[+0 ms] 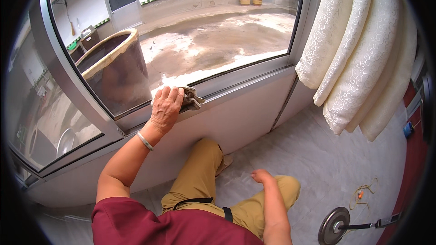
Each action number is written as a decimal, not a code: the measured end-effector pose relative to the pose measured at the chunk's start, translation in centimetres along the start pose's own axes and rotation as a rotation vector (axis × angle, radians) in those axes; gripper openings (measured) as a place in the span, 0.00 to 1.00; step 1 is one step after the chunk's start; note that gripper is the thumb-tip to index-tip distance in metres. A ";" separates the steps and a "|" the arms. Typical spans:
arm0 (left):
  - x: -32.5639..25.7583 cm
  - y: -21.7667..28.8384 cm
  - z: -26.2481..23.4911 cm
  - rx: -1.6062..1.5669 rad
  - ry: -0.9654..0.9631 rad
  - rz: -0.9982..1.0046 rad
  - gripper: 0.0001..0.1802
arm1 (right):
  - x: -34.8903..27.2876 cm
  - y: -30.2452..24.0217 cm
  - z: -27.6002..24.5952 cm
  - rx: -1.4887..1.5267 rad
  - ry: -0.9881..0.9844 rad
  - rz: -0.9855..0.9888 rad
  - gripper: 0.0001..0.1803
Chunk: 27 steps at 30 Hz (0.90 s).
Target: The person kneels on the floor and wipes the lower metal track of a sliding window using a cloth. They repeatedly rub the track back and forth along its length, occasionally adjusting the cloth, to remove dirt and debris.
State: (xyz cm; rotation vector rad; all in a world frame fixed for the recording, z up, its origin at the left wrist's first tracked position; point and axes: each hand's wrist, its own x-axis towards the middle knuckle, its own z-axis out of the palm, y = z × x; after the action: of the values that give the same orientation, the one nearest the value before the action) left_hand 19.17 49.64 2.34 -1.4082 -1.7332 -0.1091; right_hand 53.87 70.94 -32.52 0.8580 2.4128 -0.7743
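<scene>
My left hand (pixel 166 107) is closed on a crumpled grey-brown cloth (pixel 192 99), pressing it against the bottom rail of the aluminium window frame (pixel 247 75) and the lower glass. The fingers bend over the cloth, and part of it is hidden under them. A light bangle (pixel 145 141) circles that wrist. Down by my bent right knee (pixel 287 189), my right hand (pixel 261 176) hangs beside the trouser leg, away from the window. Its fingers are too small and turned under to make out, and no object shows in it.
Cream patterned curtains (pixel 352 54) hang to the right of the window. A round weight plate (pixel 334 226) on a bar and a yellow cord (pixel 363 196) lie on the grey floor (pixel 313 154). Through the glass, a large dark vat (pixel 120 77) stands in the yard.
</scene>
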 end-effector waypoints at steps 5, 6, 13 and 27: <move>-6.6 -3.7 -4.5 0.109 -0.053 -0.098 0.18 | -0.7 -0.8 -0.3 0.057 -0.060 0.088 0.20; -8.0 -4.6 -5.8 0.162 -0.057 -0.108 0.18 | -1.5 -2.3 -1.4 0.092 -0.087 0.123 0.20; -10.0 -5.5 -8.4 0.209 -0.150 -0.174 0.15 | 0.4 -0.6 -0.5 -0.122 -0.034 -0.015 0.20; -7.1 -4.6 -5.2 -0.005 -0.073 -0.073 0.15 | 0.3 -3.0 -1.0 -0.070 -0.030 -0.045 0.18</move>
State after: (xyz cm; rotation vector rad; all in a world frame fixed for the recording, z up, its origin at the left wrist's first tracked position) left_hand 18.09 39.82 2.82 -1.3678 -1.8456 -0.1025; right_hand 51.37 69.74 -30.88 0.7615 2.4254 -0.7100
